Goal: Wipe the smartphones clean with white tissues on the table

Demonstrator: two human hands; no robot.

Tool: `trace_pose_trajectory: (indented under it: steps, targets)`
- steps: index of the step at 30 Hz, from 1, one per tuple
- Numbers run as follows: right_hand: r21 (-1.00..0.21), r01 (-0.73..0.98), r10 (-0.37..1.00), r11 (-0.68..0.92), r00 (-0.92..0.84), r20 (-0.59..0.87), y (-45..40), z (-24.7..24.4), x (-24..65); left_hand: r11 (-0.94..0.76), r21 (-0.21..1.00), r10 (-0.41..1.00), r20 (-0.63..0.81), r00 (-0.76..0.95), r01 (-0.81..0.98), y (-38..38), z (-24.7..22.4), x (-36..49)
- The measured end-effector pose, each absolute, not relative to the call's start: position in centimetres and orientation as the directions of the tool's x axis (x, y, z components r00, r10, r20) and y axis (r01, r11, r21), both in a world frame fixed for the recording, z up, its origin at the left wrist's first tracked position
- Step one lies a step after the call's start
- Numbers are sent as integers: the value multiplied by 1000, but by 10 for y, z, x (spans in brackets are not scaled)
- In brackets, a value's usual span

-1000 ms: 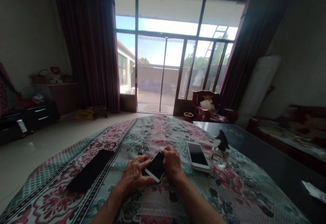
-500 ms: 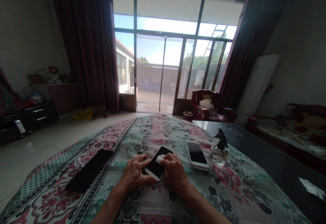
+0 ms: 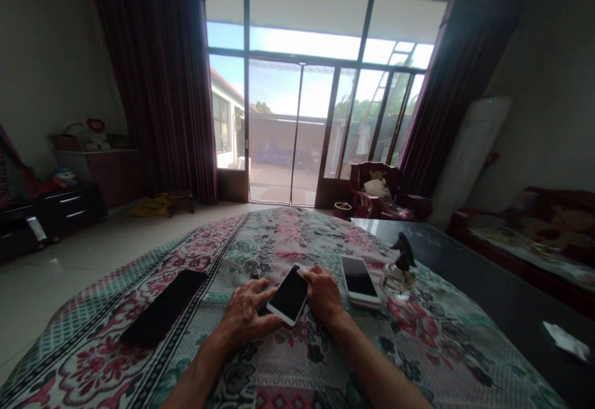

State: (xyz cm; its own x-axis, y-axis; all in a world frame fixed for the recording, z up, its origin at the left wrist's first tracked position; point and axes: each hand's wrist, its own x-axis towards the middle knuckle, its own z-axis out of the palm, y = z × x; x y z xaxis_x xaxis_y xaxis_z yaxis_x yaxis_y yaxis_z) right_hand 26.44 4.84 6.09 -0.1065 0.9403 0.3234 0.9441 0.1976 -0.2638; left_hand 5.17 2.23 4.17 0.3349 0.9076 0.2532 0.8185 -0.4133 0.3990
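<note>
A white-framed phone (image 3: 289, 296) with a dark screen lies tilted on the flowered cloth (image 3: 288, 241). My left hand (image 3: 248, 311) holds it at its left side, thumb along the lower edge and fingers at the upper left. My right hand (image 3: 324, 291) is closed at the phone's upper right edge, pinching a small white wipe (image 3: 303, 270), mostly hidden by the fingers. Right of it, another white phone (image 3: 360, 280) rests on what looks like a second device. A large black phone (image 3: 165, 307) lies to the left.
A clear spray bottle with a black nozzle (image 3: 403, 259) stands right of the phones. A dark tabletop (image 3: 483, 297) on the right bears a crumpled white packet (image 3: 567, 339). Beyond are a wooden chair (image 3: 372, 186), curtains and a glass door (image 3: 288, 130).
My right hand has moved from over the middle of the screen to the phone's upper right edge, uncovering the screen. My left hand stays at the left side.
</note>
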Motion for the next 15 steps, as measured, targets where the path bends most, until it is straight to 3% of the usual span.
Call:
trace_pose_trajectory:
  steps: [10, 15]
  targets:
    - [-287, 806, 844, 518, -427, 326, -16, 56, 252, -398, 402, 914, 245, 322, 825, 25, 37, 51]
    - [-241, 868, 879, 435, -350, 325, 13, 60, 259, -383, 391, 921, 230, 314, 837, 24, 39, 53]
